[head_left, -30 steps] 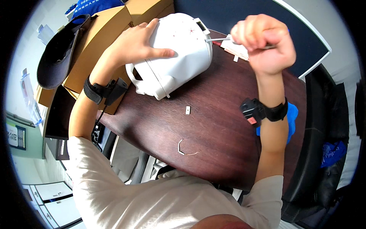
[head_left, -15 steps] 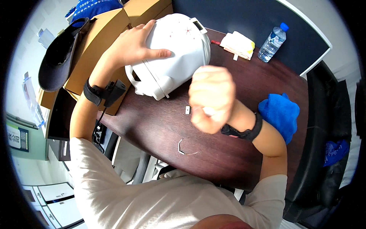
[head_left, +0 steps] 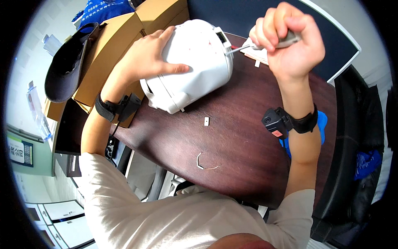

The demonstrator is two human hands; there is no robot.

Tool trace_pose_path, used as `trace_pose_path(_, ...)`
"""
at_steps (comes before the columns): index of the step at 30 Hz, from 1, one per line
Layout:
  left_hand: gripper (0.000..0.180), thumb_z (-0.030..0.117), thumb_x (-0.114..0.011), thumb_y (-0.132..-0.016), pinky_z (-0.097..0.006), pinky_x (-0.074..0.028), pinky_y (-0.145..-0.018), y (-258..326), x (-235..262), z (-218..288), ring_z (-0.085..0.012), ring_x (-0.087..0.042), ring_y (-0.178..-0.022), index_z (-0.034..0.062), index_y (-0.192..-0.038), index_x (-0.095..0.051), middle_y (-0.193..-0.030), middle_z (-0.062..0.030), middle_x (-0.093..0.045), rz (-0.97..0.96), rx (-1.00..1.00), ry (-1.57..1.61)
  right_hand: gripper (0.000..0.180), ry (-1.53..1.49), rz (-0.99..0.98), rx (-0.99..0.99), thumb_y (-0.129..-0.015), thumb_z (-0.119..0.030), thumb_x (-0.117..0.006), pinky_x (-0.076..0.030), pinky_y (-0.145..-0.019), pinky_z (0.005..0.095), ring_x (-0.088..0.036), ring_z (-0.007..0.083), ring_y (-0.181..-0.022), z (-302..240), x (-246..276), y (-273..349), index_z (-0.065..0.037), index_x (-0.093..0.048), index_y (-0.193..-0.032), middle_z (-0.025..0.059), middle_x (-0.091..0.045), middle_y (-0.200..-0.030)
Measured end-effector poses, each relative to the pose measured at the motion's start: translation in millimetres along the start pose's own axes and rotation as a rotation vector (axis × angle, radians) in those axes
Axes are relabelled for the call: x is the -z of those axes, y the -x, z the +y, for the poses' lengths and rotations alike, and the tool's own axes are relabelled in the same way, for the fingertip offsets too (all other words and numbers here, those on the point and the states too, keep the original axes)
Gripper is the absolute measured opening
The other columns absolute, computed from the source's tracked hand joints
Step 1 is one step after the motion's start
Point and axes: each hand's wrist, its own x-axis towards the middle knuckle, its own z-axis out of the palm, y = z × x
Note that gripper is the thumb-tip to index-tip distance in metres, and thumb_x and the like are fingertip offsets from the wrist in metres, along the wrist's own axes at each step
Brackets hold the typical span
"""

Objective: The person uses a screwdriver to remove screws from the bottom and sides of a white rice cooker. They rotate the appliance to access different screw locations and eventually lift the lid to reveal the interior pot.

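Resting palm-down on a white appliance [head_left: 203, 62], the person's left hand [head_left: 155, 56] comes in over a bent elbow, the forearm slanting up and a little to the right, a black strapped device [head_left: 130, 107] at the wrist. That hand is spread wide: the thumb lies out across the white shell toward the other hand, and the fingers reach up and away along its far edge. It presses flat rather than closing around anything. From where I stand, the right forearm rises nearly straight, and the right hand [head_left: 292, 41] is curled into a fist around the handle of a screwdriver [head_left: 289, 40]. The thin shaft slants down and left from the fist to the appliance's near end, just below a dark opening; I cannot tell what the tip meets there. A folded pale cloth [head_left: 259, 56] lies partly hidden behind the fist, and a blue cloth [head_left: 322, 121] shows behind the right wrist. Nearer the body than both grips, a small white block [head_left: 206, 121] and a bent piece of wire [head_left: 200, 167] lie on the dark table [head_left: 257, 157]. A cardboard box [head_left: 110, 54] stands left of the spread hand.
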Motion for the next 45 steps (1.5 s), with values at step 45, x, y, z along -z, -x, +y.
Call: trace_pose_path(45,0.120,0.069,-0.078,-0.060,-0.050,-0.033,-0.114,40.1,2.6,38.9,-0.0461,-0.043,-0.133,0.0033,-0.150,-0.033,-0.145,-0.0314,-0.040,0.080,-0.186,-0.198,0.029,0.280,0.205,0.024,-0.098,-0.021,-0.050,-0.032,-0.038,0.0212,-0.040,0.0055,-0.041,-0.3,-60.2,-51.9,-0.008,-0.048,-0.073,0.0001,-0.048,-0.056)
